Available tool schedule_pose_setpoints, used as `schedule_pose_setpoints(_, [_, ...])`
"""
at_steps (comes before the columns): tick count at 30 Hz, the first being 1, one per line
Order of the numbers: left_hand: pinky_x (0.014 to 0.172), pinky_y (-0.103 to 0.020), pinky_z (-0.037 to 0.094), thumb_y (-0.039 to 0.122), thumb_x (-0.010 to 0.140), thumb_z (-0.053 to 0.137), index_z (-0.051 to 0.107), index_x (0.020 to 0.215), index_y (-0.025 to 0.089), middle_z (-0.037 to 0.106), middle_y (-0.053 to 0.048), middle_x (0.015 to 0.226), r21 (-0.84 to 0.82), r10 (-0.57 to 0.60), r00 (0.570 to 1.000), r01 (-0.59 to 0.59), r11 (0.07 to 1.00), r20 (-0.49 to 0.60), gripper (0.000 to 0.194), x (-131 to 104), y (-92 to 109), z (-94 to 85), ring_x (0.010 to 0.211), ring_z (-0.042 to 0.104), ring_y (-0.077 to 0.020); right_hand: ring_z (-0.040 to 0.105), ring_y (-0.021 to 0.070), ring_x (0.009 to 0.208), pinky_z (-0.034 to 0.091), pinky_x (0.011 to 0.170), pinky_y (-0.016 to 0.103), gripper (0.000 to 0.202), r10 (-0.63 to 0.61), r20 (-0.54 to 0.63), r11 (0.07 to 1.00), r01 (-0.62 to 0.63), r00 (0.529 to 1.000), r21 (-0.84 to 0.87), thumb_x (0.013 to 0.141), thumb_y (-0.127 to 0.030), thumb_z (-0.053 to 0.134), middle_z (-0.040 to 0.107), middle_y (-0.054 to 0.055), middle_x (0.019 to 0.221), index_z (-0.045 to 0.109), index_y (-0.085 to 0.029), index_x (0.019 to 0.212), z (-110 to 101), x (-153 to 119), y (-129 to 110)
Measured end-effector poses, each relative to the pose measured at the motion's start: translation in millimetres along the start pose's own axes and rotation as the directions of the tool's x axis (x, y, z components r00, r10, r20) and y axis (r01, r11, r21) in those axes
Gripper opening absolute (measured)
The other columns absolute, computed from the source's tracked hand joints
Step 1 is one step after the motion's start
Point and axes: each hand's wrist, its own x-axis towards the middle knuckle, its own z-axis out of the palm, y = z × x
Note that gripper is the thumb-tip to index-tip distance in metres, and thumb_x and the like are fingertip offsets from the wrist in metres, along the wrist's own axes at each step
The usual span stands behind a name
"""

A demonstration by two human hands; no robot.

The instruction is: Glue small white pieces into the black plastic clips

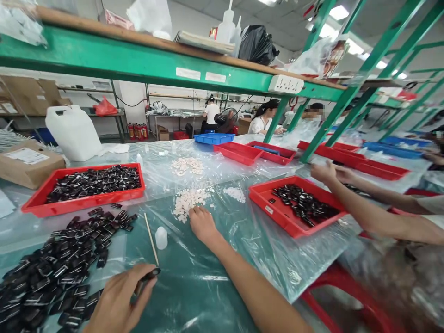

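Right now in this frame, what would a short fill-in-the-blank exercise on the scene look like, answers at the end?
The left hand holds a small part coloured ____. Of the black heap and the pale heap, the right hand is at the ____ one. The filled tray beyond the black heap is coloured ____. Seen from the camera, the thin stick lies to the ____ of the small whitish container.
Missing words: black; pale; red; left.
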Motion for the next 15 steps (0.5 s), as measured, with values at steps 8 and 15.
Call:
schedule_pose_setpoints(8, [0.066, -0.017, 0.060, 0.043, 0.103, 0.052, 0.059, 0.115, 0.028, 0.076, 0.004, 0.089, -0.032, 0.108, 0.973, -0.104, 0.994, 0.202, 0.020, 2.3, 3.9, -10.1, 0.070, 0.076, -0.0105, 0.083, 0.0203, 0.099, 0.074, 0.097, 0.040, 0.021, -0.181, 0.068, 0.883, 0.132, 0.981, 0.450, 0.125, -0.035, 0.073, 0.086, 0.009, 0.119, 0.086, -0.021, 0.118, -44.5, -3.1, -29.2])
schedule_pose_setpoints(15, [0.048, -0.016, 0.051, 0.040, 0.103, 0.054, 0.058, 0.113, 0.027, 0.071, 0.007, 0.073, -0.011, 0.055, 0.983, -0.054, 0.998, 0.176, 0.016, 3.0, 4.9, -14.3, 0.051, 0.066, -0.0078, 0.089, 0.0225, 0.097, 0.073, 0.085, 0.034, 0.009, -0.333, 0.031, 0.602, 0.187, 0.943, 0.776, 0.119, -0.041, 0.087, 0.092, 0.004, 0.107, 0.089, -0.033, 0.114, -82.6, -44.5, -99.8])
